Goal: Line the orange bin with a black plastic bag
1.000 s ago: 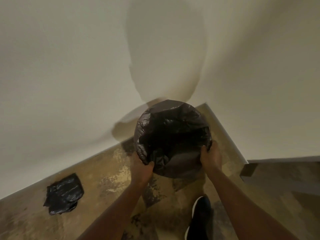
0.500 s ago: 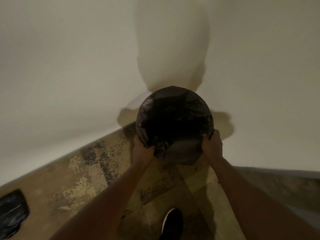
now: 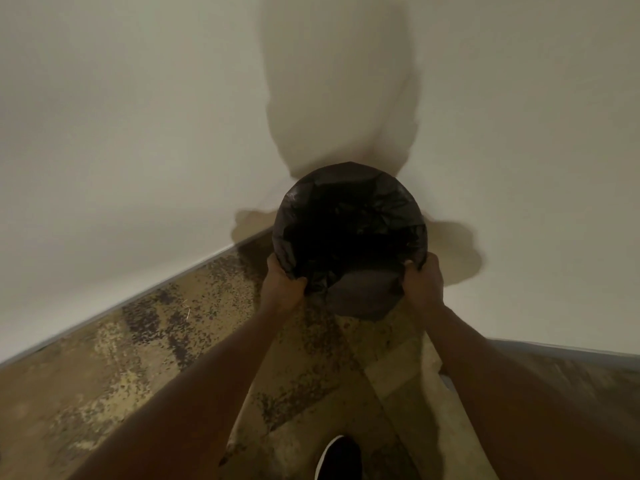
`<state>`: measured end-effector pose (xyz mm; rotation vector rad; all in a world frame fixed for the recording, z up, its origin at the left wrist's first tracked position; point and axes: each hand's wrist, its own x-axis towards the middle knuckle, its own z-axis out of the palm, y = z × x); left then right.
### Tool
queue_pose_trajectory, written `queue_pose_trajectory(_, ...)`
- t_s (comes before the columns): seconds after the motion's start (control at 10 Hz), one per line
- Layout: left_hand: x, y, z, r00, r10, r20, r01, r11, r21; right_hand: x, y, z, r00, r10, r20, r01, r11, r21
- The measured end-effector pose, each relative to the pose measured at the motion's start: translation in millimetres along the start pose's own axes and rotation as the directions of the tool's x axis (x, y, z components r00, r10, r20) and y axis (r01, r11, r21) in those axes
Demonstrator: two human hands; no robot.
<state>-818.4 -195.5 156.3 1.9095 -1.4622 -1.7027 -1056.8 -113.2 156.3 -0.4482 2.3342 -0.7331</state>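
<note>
A round bin (image 3: 362,299) is held up in front of a wall corner, its mouth facing me. A black plastic bag (image 3: 349,226) lines it and folds over the rim, so no orange shows in this dim light. My left hand (image 3: 282,285) grips the near left rim over the bag. My right hand (image 3: 422,284) grips the near right rim the same way. Below the rim a smoother dark wall of the bin shows between my hands.
White walls meet in a corner behind the bin. A mottled brown floor (image 3: 138,358) lies below, with a skirting line along the left wall. My dark shoe (image 3: 337,457) with a white edge stands at the bottom.
The view shifted right and toward the corner; the spare black bag on the floor at left slid out of view. The bin stays gripped by both hands and sits nearer the wall.
</note>
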Motion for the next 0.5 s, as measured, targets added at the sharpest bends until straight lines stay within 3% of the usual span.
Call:
queue_pose_trajectory(0.2, 22, 9, 13, 0.998, 0.053, 0.033, -0.053, 0.998, 0.017, 16, 11, 0, 0.997, 0.044, -0.057, -0.044, 0.999, 0.001)
queue_pose_trajectory(0.5, 17, 14, 14, 0.998, 0.025, 0.055, -0.023, 0.999, -0.036, 16, 0, -11, 0.994, 0.105, -0.041, -0.106, 0.994, -0.021)
